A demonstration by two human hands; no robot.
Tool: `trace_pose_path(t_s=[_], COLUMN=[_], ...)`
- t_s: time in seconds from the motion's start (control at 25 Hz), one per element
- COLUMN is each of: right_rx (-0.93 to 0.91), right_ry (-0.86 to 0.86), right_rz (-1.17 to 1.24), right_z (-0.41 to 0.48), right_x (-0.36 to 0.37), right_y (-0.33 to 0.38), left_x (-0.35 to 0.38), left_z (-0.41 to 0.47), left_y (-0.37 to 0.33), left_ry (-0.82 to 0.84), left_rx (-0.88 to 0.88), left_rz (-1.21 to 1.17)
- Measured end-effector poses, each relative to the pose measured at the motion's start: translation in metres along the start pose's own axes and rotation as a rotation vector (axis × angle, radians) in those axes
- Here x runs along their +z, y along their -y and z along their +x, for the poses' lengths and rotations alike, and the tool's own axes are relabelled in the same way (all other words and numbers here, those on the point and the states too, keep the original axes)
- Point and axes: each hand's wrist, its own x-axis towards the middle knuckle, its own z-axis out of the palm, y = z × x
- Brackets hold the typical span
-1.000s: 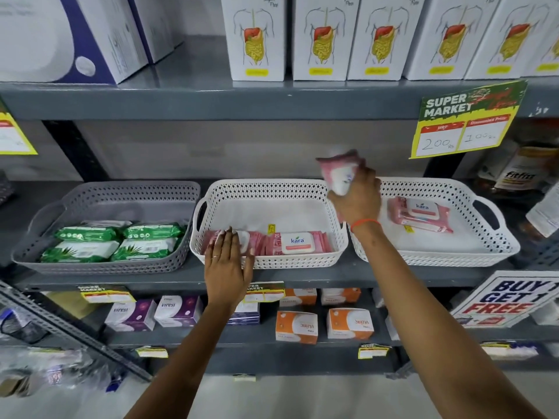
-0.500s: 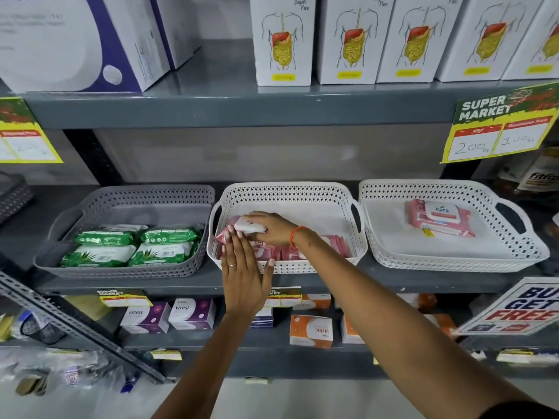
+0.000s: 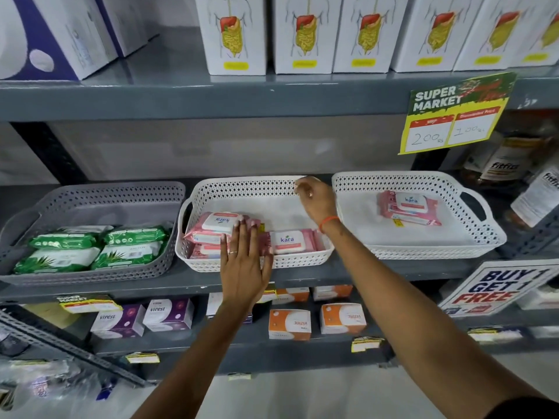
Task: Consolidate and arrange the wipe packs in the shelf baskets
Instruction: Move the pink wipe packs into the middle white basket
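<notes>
The grey metal shelf (image 3: pixel 302 278) carries three baskets in a row: a grey basket (image 3: pixel 90 267) of green wipe packs (image 3: pixel 90 246), a middle white basket (image 3: pixel 254 263), and a right white basket (image 3: pixel 423 249) holding one pink Kara wipe pack (image 3: pixel 408 208) lying flat, lid up, long axis roughly left to right, slightly skewed.

In the middle basket, pink packs (image 3: pixel 217 228) are stacked at the front left, the top one turned round so its label reads upside down; another (image 3: pixel 287 241) lies beside them, label upright.

My left hand (image 3: pixel 242 261) lies flat and open against that stack and the basket's front rim. My right hand (image 3: pixel 314 198) hovers empty, fingers loosely curled, over the back right corner.

I judge the next pack should come across flat, label matching its neighbours.
</notes>
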Motion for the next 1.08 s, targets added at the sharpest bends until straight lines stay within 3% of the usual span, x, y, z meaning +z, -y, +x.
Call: trace_pose_path(t_s=[0.12,0.2,0.28,0.36,0.44,0.6,0.72,0.84,0.96,1.0,1.08], right_rx=[0.084,0.252,0.418,0.478,0.441,0.487,0.535,0.422,0.087,-0.022,-0.17], right_ry=[-0.29,-0.219,-0.008,0.193,0.267,0.275,0.187,-0.039,-0.231,-0.188,0.071], right_rz=[-0.394,-0.706,-0.899,-0.938,-0.963,-1.105,-0.935,-0.789,-0.719,-0.648,-0.511], right_z=[0.014,0.023,0.026,0.03,0.036,0.039,0.029,0.014,0.004,0.001,-0.009], right_x=[-0.065,-0.103,-0.134,-0.153,-0.162,-0.149,-0.132,-0.118,-0.102,-0.094,-0.072], right_y=[-0.059,-0.101,-0.135,-0.153,-0.152,-0.122,-0.111,-0.09,-0.047,-0.03,0.001], left_x=[0.009,0.012,0.013,0.013,0.014,0.015,0.016,0.014,0.011,0.01,0.008], left_z=[0.002,0.002,0.002,0.002,0.002,0.002,0.002,0.0,-0.001,-0.001,-0.003], left_y=[-0.016,-0.015,-0.013,-0.014,-0.015,-0.014,-0.014,-0.012,-0.013,-0.015,-0.012], left_ry=[0.036,0.032,0.02,0.01,0.005,0.001,0.01,0.014,0.019,0.021,0.017], left_rx=[0.02,0.016,0.016,0.011,0.001,-0.006,-0.005,0.002,0.008,0.003,-0.021], left_rz=[-0.017,-0.002,0.004,0.002,-0.004,-0.005,-0.006,-0.006,-0.008,-0.012,-0.017])
